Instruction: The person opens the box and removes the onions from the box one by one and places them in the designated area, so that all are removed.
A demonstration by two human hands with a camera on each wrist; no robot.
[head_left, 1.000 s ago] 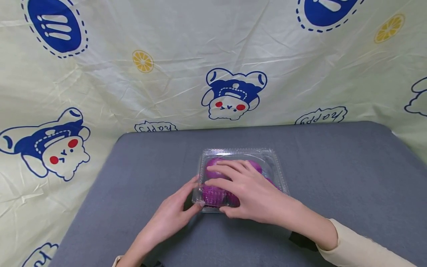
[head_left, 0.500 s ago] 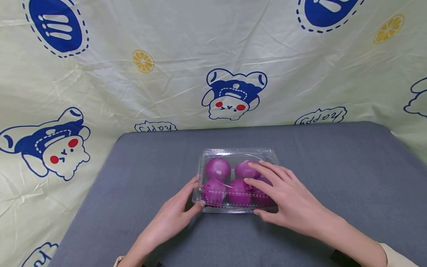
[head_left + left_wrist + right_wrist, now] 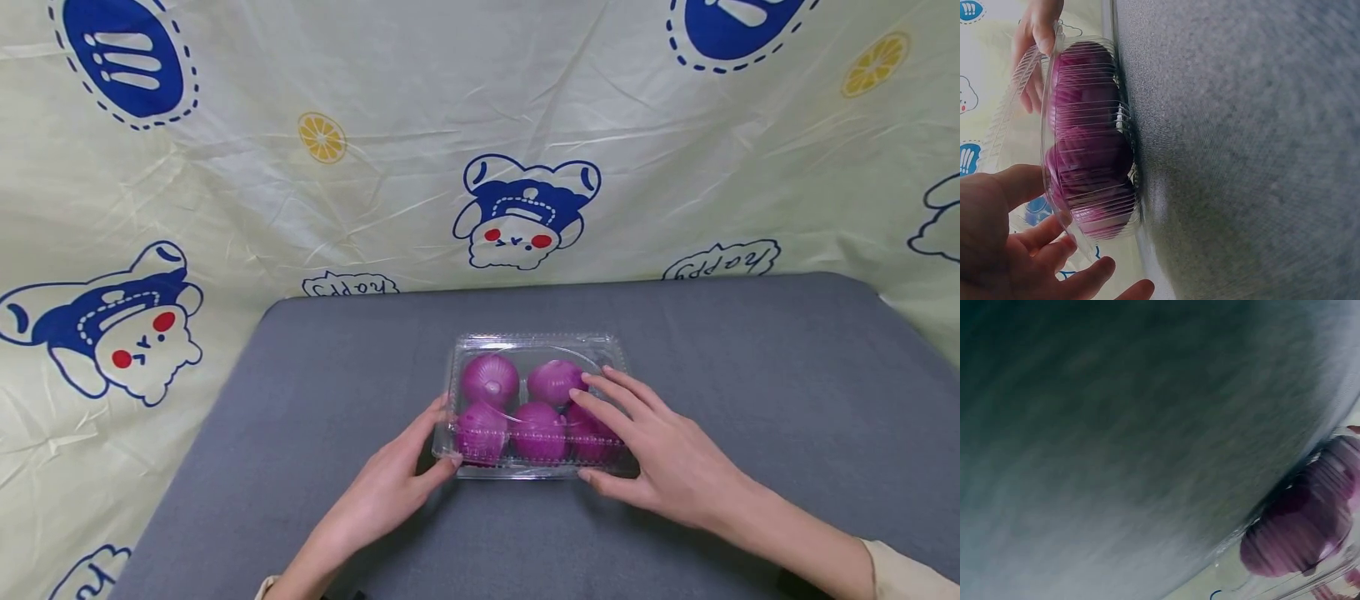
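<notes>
Your left hand (image 3: 390, 479) lies loosely spread at the front-left corner of the clear box (image 3: 540, 472), its thumb touching it. Your right hand (image 3: 667, 454), fingers parted, spans the right end; whether it presses, you cannot tell. The box sits on the grey surface (image 3: 337, 358), five onions (image 3: 490, 379) showing inside.

Right-hand grip (image 3: 671, 454) shifts across the clear container (image 3: 517, 472)
It moves from over the middle to the right side, leaving the front-middle onion (image 3: 538, 432) and back-left onion (image 3: 491, 380) in plain view.
</notes>
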